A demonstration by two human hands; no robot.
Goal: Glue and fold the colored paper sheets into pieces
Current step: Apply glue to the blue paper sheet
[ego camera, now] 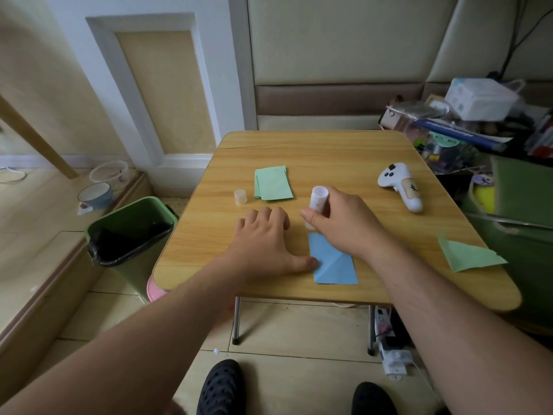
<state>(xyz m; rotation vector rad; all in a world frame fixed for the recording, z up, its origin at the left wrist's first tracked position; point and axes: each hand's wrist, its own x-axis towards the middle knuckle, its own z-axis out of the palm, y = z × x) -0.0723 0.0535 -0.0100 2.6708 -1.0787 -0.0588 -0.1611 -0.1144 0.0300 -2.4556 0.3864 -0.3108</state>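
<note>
Under the right hand's [338, 223] wrist lies one blue paper sheet [332, 260], the left hand's [266, 244] relaxed thumb pinning its edge. The right fingers grip one uncapped glue stick [317, 200]; its cap [240, 196] stands beyond the left fingertips. If the thumb lifts, the sheet may drag and smear; three green sheets wait, two stacked [273, 183], one folded [469, 256]

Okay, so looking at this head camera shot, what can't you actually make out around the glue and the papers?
- Lower end of the glue stick: hidden by the right hand gripping it, so any contact with the blue paper is unclear.
- Blue paper's upper right corner: covered by the right wrist.
- Green paper stack: sheet count too fine to tell.
- Glue stick label: too small to read.
- Folded green piece: its folds are blurred near the table edge.
</note>
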